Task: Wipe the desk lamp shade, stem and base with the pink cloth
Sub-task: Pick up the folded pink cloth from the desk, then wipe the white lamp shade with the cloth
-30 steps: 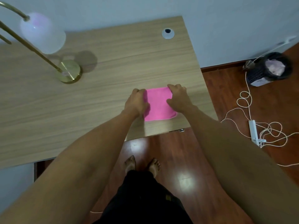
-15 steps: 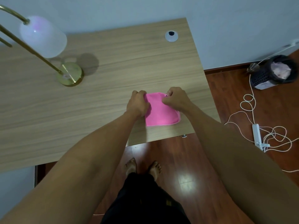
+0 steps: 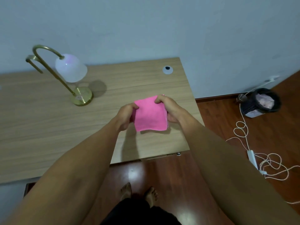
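Note:
A folded pink cloth hangs just above the wooden desk, held by both hands. My left hand grips its left edge and my right hand grips its top right corner and right side. The desk lamp stands at the back left, well apart from my hands: a frosted white shade, a curved brass stem and a round brass base.
A small white disc with a black centre lies near the desk's back right corner. On the floor to the right are a dark bin, a white power strip and looped cables. My bare feet stand below the desk edge.
Both hands have lifted the pink cloth off the desk, where it lay flat before. My head has tilted up, so more wall and the whole lamp show.

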A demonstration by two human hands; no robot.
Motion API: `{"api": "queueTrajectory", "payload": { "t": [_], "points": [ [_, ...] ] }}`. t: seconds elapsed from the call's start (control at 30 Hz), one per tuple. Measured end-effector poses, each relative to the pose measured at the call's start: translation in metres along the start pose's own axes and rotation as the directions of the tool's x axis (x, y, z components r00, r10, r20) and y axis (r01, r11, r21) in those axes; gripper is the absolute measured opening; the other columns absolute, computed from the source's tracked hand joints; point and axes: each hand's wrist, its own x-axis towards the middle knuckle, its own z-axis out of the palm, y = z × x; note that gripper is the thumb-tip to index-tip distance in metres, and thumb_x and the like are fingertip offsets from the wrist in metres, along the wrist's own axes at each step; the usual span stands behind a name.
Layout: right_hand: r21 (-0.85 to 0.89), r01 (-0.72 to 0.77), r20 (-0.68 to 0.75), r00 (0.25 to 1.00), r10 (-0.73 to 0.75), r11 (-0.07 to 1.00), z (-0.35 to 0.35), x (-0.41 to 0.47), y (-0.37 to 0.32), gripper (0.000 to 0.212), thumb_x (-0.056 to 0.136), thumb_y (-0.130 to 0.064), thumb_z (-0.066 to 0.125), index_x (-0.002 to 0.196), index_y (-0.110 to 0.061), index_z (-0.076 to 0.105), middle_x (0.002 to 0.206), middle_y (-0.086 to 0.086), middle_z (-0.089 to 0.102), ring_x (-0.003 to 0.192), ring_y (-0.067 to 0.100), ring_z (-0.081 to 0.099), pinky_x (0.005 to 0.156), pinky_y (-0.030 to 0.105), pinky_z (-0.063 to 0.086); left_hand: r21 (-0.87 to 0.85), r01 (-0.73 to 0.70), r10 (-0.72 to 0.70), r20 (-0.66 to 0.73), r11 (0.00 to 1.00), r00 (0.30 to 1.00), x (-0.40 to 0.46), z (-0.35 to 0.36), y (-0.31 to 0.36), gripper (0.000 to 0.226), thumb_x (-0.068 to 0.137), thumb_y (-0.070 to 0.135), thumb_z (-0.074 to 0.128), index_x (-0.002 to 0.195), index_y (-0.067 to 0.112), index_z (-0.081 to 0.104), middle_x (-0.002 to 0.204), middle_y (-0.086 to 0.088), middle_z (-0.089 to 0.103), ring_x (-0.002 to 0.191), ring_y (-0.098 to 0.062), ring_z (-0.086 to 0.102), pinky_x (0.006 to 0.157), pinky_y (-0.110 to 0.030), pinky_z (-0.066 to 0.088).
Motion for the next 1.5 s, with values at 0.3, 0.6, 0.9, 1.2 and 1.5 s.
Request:
{"api": "queueTrajectory", "payload": {
  "t": [0.3,0.6,0.9,1.2,1.5],
  "points": [
    [-0.13,-0.074,0.152,0.984,0.094,0.989,0.057,-0.002,-0.008,0.034,0.094,-0.001,0.066,0.126,0.006,0.055,0.121,0.023,0.066,0.104,0.032,0.07,0.098,0.048,0.056,0.217,-0.139,0.145,-0.013,0.966,0.989,-0.023,-0.065,0.025,0.019,0.094,0.013,0.053,0.108,0.009,0.064,0.092,-0.006,0.068,0.089,-0.025,0.061,0.078,-0.038,0.051],
    [0.177,0.09,-0.043,0.996,-0.084,0.98,0.122,0.001,-0.027,0.017,0.099,-0.003,0.058,0.116,0.002,0.058,0.099,0.016,0.069,0.084,0.027,0.071,0.076,0.041,0.059,0.103,-0.198,0.207,-0.083,0.975,0.975,-0.027,-0.142,0.044,0.013,0.102,0.013,0.057,0.09,0.018,0.057,0.073,-0.003,0.061,0.065,-0.018,0.06,0.056,-0.026,0.043],
    [0.193,0.32,-0.351,0.905,-0.239,0.928,0.222,0.016,-0.055,0.024,0.097,-0.007,0.05,0.114,-0.002,0.066,0.112,0.018,0.072,0.108,0.033,0.07,0.095,0.052,0.058,0.397,-0.405,0.543,-0.349,0.824,0.764,-0.02,-0.256,0.093,0.02,0.088,0.024,0.055,0.075,0.014,0.065,0.081,-0.007,0.072,0.082,-0.029,0.069,0.075,-0.039,0.056],
    [0.025,0.454,-0.58,0.732,-0.357,0.891,0.294,0.046,-0.068,0.029,0.107,-0.02,0.046,0.126,-0.006,0.062,0.103,0.004,0.067,0.091,0.019,0.064,0.073,0.029,0.053,0.637,-0.546,0.817,-0.257,0.545,0.516,-0.014,-0.315,0.128,0.021,0.095,0.037,0.06,0.098,0.018,0.067,0.103,0.002,0.063,0.086,-0.015,0.06,0.078,-0.034,0.052],
    [-0.165,0.581,-0.594,0.587,-0.55,0.797,0.331,0.058,-0.078,0.034,0.109,-0.034,0.042,0.134,-0.022,0.06,0.116,-0.009,0.065,0.115,0.013,0.06,0.098,0.03,0.049,0.696,-0.417,0.782,-0.346,0.584,0.519,0.018,-0.319,0.129,0.075,0.09,0.05,0.069,0.15,0.014,0.043,0.16,-0.009,0.034,0.145,-0.031,0.035,0.113,-0.045,0.034]
  ]
}}
